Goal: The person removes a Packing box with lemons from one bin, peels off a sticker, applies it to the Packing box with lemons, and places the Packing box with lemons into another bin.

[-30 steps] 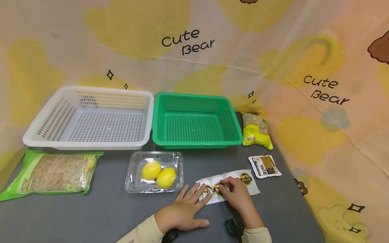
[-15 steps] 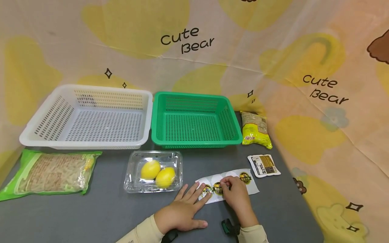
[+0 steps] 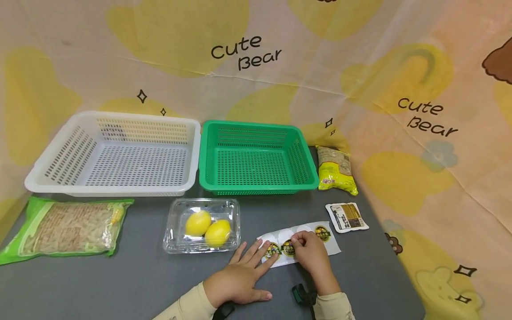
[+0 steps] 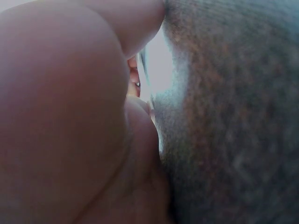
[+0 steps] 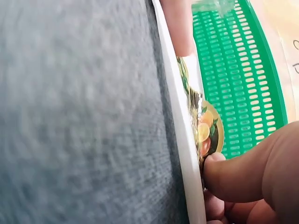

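Note:
A white sheet of round stickers (image 3: 333,245) lies flat on the grey table. My left hand (image 3: 238,280) is spread over the sheet's left end, its straight fingertips pressing on it. With thumb and forefinger my right hand (image 3: 313,255) pinches the edge of a round black-and-gold sticker (image 3: 288,248) in the sheet's middle. The right wrist view shows that sticker (image 5: 214,130) standing up from the backing, fruit printed on its face. Another sticker (image 3: 322,233) is flat at the right end. Mostly blurred skin and table fill the left wrist view.
Left of the sheet is a clear plastic box (image 3: 172,226) with two lemons (image 3: 218,233) in it. Behind stand a white basket (image 3: 192,155) and a green basket (image 3: 260,189). A green bag (image 3: 72,227) lies left; a yellow bag (image 3: 337,171) and a small white packet (image 3: 347,218) lie right.
My right hand has shifted slightly, still at the middle sticker, and more of that sticker's face now shows. The left hand has stayed on the sheet. The head view has shifted a little.

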{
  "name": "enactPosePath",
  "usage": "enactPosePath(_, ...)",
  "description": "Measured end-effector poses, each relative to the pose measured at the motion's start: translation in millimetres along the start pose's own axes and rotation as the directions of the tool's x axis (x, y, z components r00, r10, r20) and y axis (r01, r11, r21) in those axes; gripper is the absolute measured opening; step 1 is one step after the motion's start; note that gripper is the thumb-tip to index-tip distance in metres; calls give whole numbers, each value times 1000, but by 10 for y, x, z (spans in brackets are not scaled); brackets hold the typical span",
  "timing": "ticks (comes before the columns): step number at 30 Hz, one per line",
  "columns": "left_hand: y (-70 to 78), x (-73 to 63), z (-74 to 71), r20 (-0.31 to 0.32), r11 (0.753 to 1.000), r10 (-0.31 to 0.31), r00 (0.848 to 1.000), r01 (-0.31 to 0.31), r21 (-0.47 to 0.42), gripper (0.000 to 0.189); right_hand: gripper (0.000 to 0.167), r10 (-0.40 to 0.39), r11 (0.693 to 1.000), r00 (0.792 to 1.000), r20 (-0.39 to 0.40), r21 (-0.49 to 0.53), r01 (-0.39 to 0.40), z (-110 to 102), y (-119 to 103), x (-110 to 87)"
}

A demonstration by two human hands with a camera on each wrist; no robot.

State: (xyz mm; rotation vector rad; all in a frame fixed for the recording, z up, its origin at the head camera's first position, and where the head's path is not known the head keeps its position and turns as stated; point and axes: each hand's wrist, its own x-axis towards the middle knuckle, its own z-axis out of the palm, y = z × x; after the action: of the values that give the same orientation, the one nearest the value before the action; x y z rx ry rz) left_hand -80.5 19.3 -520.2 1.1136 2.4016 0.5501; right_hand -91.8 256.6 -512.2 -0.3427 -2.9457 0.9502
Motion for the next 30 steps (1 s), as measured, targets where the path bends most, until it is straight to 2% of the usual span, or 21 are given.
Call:
enactPosePath(6, -16, -1, -7, 5, 998, 23, 1000, -22, -64, 91, 9, 17, 999, 1000, 17, 37, -18, -30, 0, 10)
enactPosePath(12, -34, 13, 50, -19, 999, 21, 1000, -22, -48, 93, 10, 26, 999, 999, 31, 43, -27, -55, -1, 7)
enactPosePath(15, -9, 9, 39, -15, 1000, 7, 1000, -7, -17, 93, 10, 32, 999, 999, 40, 41, -34, -59, 1, 10)
enactPosePath(18, 50, -5, -31, 13, 999, -21, 1000, 20, 32, 93, 11, 29, 999, 999, 42, 37, -31, -66, 0, 9)
enactPosePath(25, -9, 0, 16, -8, 999, 19, 1000, -19, -47, 93, 13, 80, 993, 995, 61, 86, -85, -109, 29, 26)
enactPosePath(30, 34, -26, -29, -12, 1000, 7, 1000, -7, 12, 93, 14, 98, 983, 991, 96, 146, -112, -132, 88, 52)
